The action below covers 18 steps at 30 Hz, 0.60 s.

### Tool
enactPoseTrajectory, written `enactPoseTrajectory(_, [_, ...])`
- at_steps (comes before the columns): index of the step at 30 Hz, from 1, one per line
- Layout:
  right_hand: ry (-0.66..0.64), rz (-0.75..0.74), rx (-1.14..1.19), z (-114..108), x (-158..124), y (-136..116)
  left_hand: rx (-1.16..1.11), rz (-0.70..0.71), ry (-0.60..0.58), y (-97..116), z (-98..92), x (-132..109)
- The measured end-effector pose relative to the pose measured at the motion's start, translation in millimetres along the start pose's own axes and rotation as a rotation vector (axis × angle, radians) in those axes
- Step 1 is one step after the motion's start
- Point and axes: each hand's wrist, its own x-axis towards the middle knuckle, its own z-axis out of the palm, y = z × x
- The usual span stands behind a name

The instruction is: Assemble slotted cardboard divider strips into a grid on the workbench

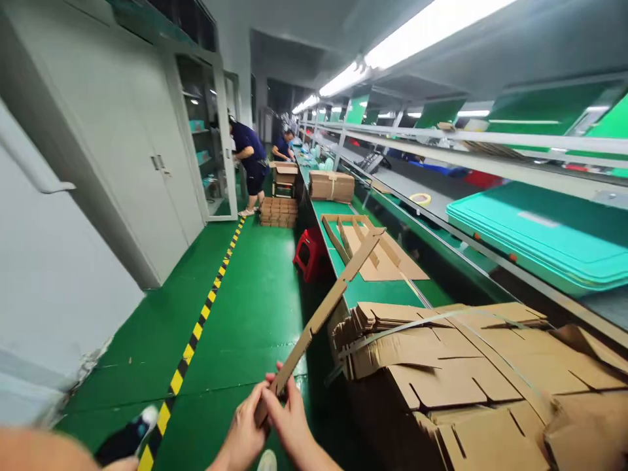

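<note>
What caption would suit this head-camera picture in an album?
Both hands, left hand and right hand, grip a flat cardboard blank beside a strapped cardboard stack.

Distant workers (250, 160) small, blurred

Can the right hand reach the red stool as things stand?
Probably not: the right hand and the left hand both grip a cardboard strip, and the red stool stands well ahead beside the table.
</note>
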Motion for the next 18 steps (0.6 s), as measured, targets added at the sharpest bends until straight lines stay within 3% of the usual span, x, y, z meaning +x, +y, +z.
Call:
enactPoseTrajectory(4, [0.191, -0.048, -0.062, -17, 44, -55, -0.019, 0.037, -0.224, 36, 0.4, 71])
enactPoseTrajectory(7, [0.369, -0.080, -0.039, -29, 76, -72, 0.035, 0.028, -0.417, 34, -3.9, 117])
enactPoseTrajectory(9, [0.488, -0.094, -0.007, -33, 105, -72, 0.121, -0.012, -0.527, 22, -16.7, 150])
enactPoseTrajectory(13, [0.777, -0.010, -0.018, -47, 186, -65, 0.225, -0.044, -0.667, -8, -66.5, 240])
enactPoseTrajectory(15, [0.945, 0.073, -0.058, -62, 234, -64, 0.217, -0.074, -0.624, -25, -99.4, 296])
enactPoseTrajectory(18, [1.180, 0.233, -0.154, -95, 306, -73, 0.142, -0.132, -0.461, -48, -150.9, 384])
